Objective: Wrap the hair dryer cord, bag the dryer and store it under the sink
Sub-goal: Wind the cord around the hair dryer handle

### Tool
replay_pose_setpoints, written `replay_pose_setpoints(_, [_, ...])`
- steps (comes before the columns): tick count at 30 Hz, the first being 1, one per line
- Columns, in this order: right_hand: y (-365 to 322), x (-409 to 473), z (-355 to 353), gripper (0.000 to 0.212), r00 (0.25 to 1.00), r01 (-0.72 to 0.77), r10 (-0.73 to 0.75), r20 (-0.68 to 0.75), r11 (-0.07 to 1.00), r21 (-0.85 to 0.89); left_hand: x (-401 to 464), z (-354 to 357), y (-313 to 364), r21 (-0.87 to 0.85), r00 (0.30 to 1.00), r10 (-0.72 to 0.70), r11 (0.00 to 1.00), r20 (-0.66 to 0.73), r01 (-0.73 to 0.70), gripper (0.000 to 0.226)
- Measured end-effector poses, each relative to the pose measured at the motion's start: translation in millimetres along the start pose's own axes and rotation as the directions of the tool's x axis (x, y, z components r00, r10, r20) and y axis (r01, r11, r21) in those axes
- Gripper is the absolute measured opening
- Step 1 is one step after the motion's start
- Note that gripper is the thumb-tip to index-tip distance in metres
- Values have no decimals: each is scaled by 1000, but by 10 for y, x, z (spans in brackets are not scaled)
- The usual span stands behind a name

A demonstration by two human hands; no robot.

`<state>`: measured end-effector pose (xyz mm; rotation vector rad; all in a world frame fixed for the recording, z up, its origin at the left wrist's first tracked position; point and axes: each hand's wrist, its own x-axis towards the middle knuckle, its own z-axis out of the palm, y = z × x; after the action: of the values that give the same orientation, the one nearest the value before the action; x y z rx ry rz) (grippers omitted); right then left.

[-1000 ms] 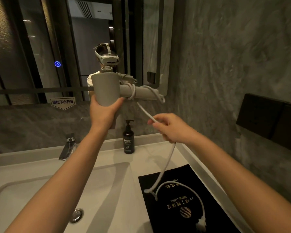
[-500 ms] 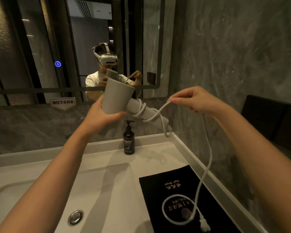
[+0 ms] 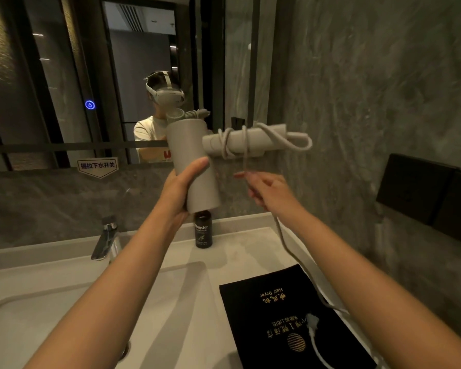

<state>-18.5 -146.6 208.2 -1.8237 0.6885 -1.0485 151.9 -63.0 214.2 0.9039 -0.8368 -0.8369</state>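
My left hand [image 3: 180,191] grips the barrel of a grey hair dryer [image 3: 194,166], held up in front of the mirror. Its handle sticks out to the right with several loops of the pale cord [image 3: 246,143] wound round it. My right hand [image 3: 269,190] is just below the handle, fingers closed on the cord. From there the cord hangs down behind my right arm to the plug [image 3: 311,322], which lies on a flat black bag [image 3: 274,312] with gold lettering, on the counter at the right.
A white basin [image 3: 171,296] with a chrome tap [image 3: 105,241] lies below my arms. A dark soap bottle [image 3: 203,230] stands at the back of the counter under the dryer. Black wall panels [image 3: 431,195] are mounted on the stone wall to the right.
My right hand has dropped from above the handle to below it, carrying the cord round the handle. The dryer handle has levelled out and the plug has slid on the bag.
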Motion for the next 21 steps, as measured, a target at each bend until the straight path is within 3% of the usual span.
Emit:
replay_pose_setpoints(3, [91, -135, -10, 24, 992, -31, 39, 119, 998, -63, 79, 1, 5, 35, 985, 67, 997, -159, -63, 64])
replay_pose_setpoints(6, [111, -247, -72, 18, 985, 3, 33, 170, 978, -209, 117, -44, 16, 275, 933, 211, 953, -290, -130, 62])
replay_pose_setpoints(9, [-22, -259, -244, 11, 977, 96, -4, 212, 900, -425, 145, -148, 1, 500, 877, 353, 852, -328, -156, 69])
replay_pose_setpoints(14, [-360, -116, -476, 12, 962, 270, -193, 191, 758, -594, 103, -302, -90, 717, 915, 370, 681, -160, -150, 77])
replay_pose_setpoints(21, [-542, 181, -595, 10, 929, 369, -350, 123, 833, -413, -26, -308, 47, 676, 974, 202, 705, 102, -217, 64])
